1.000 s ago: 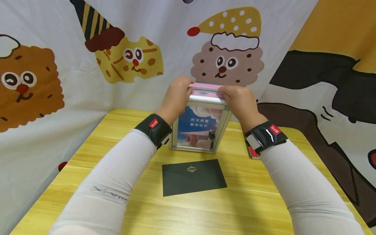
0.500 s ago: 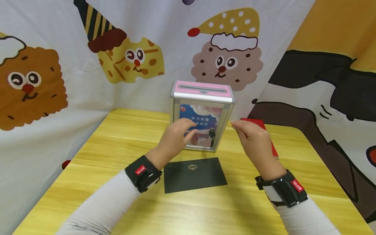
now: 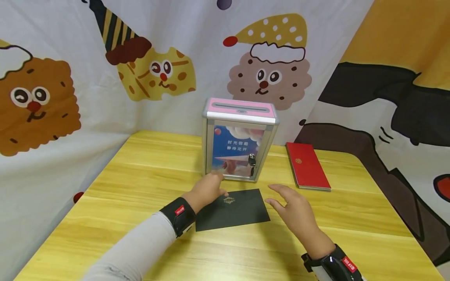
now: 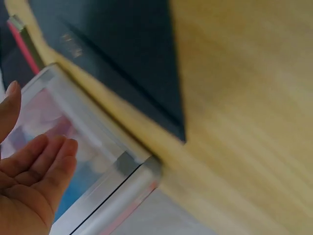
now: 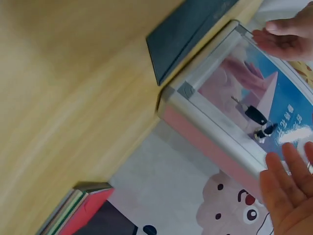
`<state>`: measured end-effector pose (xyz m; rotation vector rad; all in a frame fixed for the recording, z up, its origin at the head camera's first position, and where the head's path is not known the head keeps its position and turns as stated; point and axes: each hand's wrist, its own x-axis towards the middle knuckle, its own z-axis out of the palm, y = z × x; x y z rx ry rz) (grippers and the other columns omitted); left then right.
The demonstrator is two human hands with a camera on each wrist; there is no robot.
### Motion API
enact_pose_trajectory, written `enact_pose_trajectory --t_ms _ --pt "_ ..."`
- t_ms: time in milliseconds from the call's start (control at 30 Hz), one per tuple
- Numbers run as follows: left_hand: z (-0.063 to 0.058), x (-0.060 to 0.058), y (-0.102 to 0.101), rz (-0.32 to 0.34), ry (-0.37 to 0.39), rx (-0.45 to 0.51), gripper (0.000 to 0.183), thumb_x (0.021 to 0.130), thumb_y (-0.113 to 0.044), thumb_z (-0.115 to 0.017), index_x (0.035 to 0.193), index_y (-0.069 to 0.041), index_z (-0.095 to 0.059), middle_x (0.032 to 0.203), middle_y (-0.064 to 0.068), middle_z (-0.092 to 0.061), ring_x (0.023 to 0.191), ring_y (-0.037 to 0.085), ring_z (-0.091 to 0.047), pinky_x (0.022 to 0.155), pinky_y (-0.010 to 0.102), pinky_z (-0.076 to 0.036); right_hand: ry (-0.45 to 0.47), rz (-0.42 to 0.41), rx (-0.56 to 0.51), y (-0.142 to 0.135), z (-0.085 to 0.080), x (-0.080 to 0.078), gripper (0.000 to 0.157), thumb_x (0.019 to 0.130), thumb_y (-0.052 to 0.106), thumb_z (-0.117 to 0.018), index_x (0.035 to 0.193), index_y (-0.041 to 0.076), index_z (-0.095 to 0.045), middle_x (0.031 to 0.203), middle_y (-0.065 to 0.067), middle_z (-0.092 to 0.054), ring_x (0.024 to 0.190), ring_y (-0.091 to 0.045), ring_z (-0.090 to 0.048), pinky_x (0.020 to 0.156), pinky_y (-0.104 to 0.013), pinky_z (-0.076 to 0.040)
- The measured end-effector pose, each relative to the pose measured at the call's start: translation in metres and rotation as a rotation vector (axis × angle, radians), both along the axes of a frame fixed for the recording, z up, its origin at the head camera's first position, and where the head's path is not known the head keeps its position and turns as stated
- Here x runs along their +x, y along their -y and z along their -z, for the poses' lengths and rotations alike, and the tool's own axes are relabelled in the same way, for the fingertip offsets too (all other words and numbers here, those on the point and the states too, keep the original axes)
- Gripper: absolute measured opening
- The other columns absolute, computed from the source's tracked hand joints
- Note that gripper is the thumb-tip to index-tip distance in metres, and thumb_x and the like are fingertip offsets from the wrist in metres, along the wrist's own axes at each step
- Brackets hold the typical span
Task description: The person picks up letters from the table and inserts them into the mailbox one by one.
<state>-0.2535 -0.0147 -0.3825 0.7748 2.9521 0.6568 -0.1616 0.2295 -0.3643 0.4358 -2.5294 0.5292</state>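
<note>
A dark green envelope (image 3: 239, 214) with a gold emblem lies flat on the table. My left hand (image 3: 207, 190) hovers over its left end, overlapping it in the head view, and holds nothing. Off the envelope's right edge, my right hand (image 3: 297, 214) has thumb and fingers spread apart around air. Behind the envelope stands a silver-framed letter box (image 3: 235, 134) with a pink slotted top and a clear front door. A key (image 5: 255, 115) sits in the door's lock. The left wrist view shows the left fingers (image 4: 58, 161) loosely bent, in front of the box door.
To the right of the box lies a stack of envelopes (image 3: 309, 166), red on top. The wooden table (image 3: 140, 168) meets a printed cloth backdrop (image 3: 168, 113) close behind the box.
Both hands have let go of the box's top and come down toward me, to the envelope. The box's slot and the red stack now show fully.
</note>
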Motion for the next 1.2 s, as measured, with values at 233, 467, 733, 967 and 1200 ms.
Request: enact_pose_trajectory --t_ms 233,467,733,967,1200 --pt "0.020 -0.012 -0.010 0.019 -0.016 -0.135 0.034 0.073 -0.025 -0.085 0.086 -0.003 -0.062 0.079 0.007 -0.059 0.074 0.021 -0.060 0.068 0.035 -0.052 0.162 0.059 0.019 0.001 0.016 0.011 0.054 0.070 0.023 -0.086 0.119 0.008 -0.067 0.115 -0.014 -0.068 0.105 -0.033 -0.065 0.079 -0.046 -0.055" --pt "0.027 -0.019 -0.017 0.073 -0.005 -0.255 0.041 0.067 -0.032 -0.088 0.080 -0.004 -0.061 0.082 0.008 -0.060 0.088 0.026 -0.060 0.085 0.037 -0.049 0.204 0.077 0.009 0.001 0.029 0.019 0.054 0.071 0.026 -0.085 0.119 0.009 -0.067 0.116 -0.012 -0.068 0.105 -0.031 -0.065 0.079 -0.044 -0.055" --pt "0.022 -0.018 -0.030 0.064 0.036 -0.348 0.026 0.070 -0.014 -0.083 0.067 -0.008 -0.059 0.082 0.005 -0.065 0.089 0.023 -0.062 0.088 0.033 -0.049 0.197 0.086 -0.008 -0.004 0.036 0.025 0.051 0.071 0.022 -0.085 0.118 0.009 -0.068 0.115 -0.012 -0.068 0.103 -0.032 -0.066 0.079 -0.045 -0.055" --pt "0.021 -0.018 -0.038 0.040 0.094 -0.390 0.018 0.072 -0.008 -0.082 0.070 -0.009 -0.065 0.084 0.003 -0.067 0.093 0.022 -0.062 0.088 0.031 -0.049 0.192 0.106 -0.005 -0.007 0.038 0.028 0.053 0.071 0.022 -0.086 0.118 0.008 -0.068 0.114 -0.012 -0.069 0.102 -0.032 -0.066 0.076 -0.044 -0.055" --pt "0.029 -0.025 -0.038 0.022 0.047 -0.424 0.024 0.066 -0.013 -0.087 0.067 -0.008 -0.063 0.079 0.003 -0.067 0.086 0.021 -0.064 0.085 0.030 -0.050 0.207 0.116 -0.024 -0.008 0.037 0.031 0.052 0.072 0.021 -0.085 0.119 0.008 -0.067 0.114 -0.013 -0.069 0.103 -0.032 -0.066 0.078 -0.046 -0.055"
